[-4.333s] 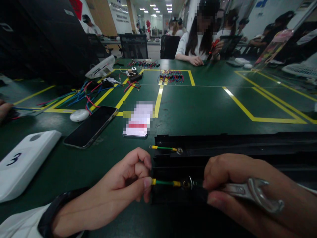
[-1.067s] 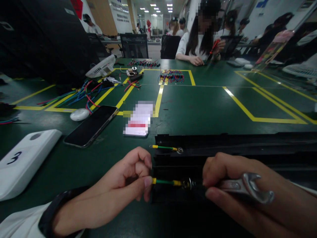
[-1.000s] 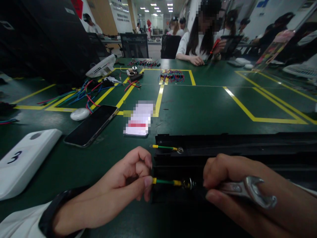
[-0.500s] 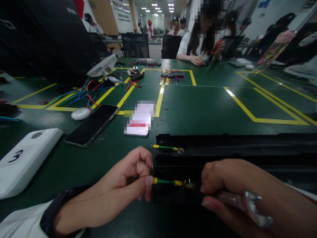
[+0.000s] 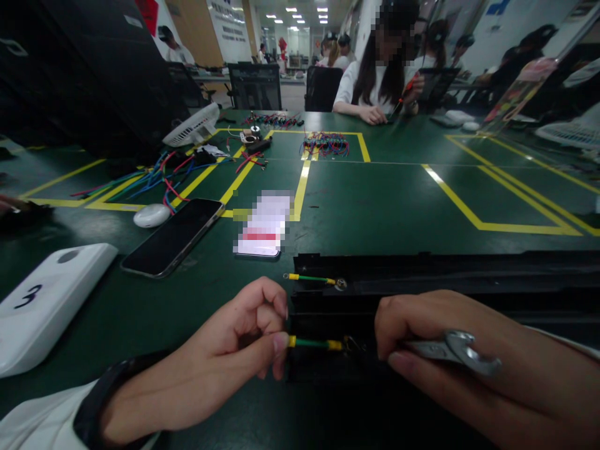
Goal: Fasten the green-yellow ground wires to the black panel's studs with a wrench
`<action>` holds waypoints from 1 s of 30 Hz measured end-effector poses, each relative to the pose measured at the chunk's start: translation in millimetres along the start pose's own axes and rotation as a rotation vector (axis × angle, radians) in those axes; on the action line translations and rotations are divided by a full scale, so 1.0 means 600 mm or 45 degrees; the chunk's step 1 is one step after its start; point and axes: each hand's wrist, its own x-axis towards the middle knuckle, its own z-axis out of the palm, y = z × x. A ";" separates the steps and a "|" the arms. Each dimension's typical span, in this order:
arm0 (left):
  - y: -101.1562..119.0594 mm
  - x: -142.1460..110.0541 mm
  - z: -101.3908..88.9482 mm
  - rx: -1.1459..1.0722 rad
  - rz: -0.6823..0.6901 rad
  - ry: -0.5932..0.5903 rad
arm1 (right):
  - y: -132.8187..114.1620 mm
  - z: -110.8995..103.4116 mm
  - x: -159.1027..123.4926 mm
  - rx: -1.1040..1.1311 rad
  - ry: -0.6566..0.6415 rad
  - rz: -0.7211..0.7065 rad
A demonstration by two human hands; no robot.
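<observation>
Work Surface Layout

The rear channel (image 5: 450, 274) and front channel (image 5: 323, 322) lie side by side on the table (image 5: 375, 200). The rear lead (image 5: 312, 279) lies in the rear channel and extends past its left end. The front lead (image 5: 314, 344) runs from the left hand (image 5: 253, 344) rightward, apparently into the front channel; shadow obscures its contact. Behind and left lie the right phone (image 5: 262, 231), then the left phone (image 5: 173, 239). The flat case (image 5: 56, 306) lies farther left. The wire cluster (image 5: 325, 145) lies behind the right phone.

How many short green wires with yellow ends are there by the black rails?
2. The far wire lies along the back rail; the left hand pinches the near wire over the front rail. The right hand may hide more.
</observation>
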 end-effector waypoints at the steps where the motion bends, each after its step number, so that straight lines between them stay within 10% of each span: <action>1: 0.000 0.000 0.000 0.004 -0.006 0.006 | 0.001 0.001 -0.001 0.014 0.003 -0.006; 30: 0.000 -0.001 0.000 0.007 0.012 -0.002 | 0.004 0.020 -0.010 -0.136 0.198 -0.019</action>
